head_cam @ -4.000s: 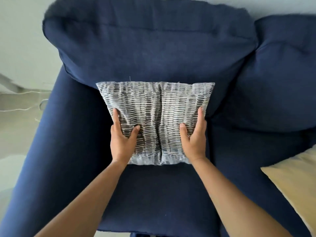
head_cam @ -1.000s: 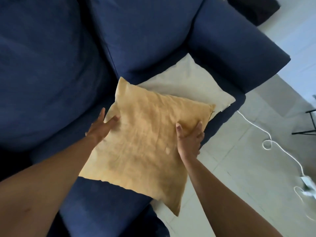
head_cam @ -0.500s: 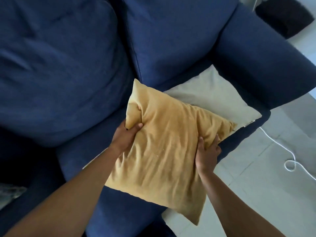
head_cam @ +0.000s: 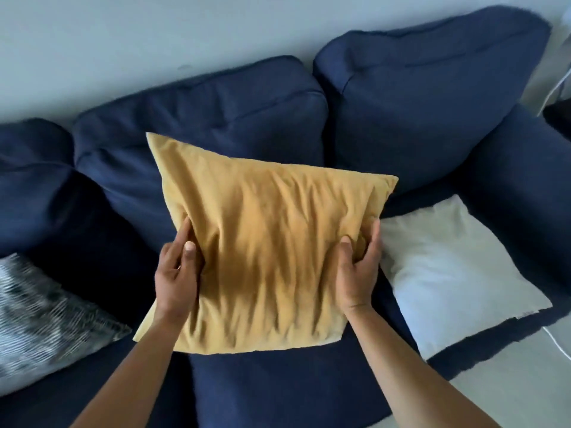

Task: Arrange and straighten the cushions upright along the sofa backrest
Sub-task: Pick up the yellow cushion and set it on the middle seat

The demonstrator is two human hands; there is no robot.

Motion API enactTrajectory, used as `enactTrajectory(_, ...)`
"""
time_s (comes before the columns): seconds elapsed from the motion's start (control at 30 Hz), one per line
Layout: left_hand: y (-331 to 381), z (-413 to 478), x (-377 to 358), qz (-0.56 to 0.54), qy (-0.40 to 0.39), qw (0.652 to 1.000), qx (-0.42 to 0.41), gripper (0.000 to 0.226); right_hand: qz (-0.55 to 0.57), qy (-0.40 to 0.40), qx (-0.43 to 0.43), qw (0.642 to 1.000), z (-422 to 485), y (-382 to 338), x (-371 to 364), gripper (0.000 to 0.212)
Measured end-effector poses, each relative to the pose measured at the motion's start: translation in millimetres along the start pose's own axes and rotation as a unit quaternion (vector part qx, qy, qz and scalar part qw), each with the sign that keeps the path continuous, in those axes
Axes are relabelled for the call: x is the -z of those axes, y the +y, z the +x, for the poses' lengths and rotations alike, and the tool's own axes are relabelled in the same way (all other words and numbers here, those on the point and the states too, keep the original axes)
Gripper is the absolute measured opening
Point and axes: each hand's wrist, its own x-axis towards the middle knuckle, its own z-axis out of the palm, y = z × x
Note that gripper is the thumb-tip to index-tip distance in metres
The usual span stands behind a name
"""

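Setting: home living room. Evidence: navy fabric sofa (head_cam: pixel 278 381) with plump back cushions (head_cam: pixel 200 118), set against a plain pale wall (head_cam: pixel 154 32); loose throw pillows on the seat, namely one mustard-yellow cushion (head_cam: pixel 268 242), one white cushion (head_cam: pixel 457 273), one grey patterned cushion (head_cam: pixel 40 319); light floor (head_cam: pixel 525 396) at lower right with a white cable (head_cam: pixel 556 341) trailing beside the sofa.

Patterned grey cushion (head_cam: pixel 46 316) blurred, cut by left edge

We see a pale blue-grey wall (head_cam: pixel 154 35) at twelve o'clock, pale floor (head_cam: pixel 509 393) at four, a white cable (head_cam: pixel 556 344) lying there.
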Motion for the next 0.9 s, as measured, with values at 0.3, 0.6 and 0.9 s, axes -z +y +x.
enactTrajectory(0.3,-68.1,6.4,20.8,-0.039,0.001,0.983,0.180,0.060,-0.155,-0.116,0.034,0.980,37.0,1.1,-75.7,0.080)
enactTrajectory(0.6,-59.0,68.6,29.3,-0.130,0.070,0.974,0.169,0.072,-0.175,-0.008,0.129,0.976,93.9,-54.3,-93.6,0.093)
enactTrajectory(0.9,-42.7,77.9,23.3,-0.136,0.152,0.962,0.179,0.019,-0.118,-0.083,0.066,0.987,112.0,-77.9,-101.0,0.078)
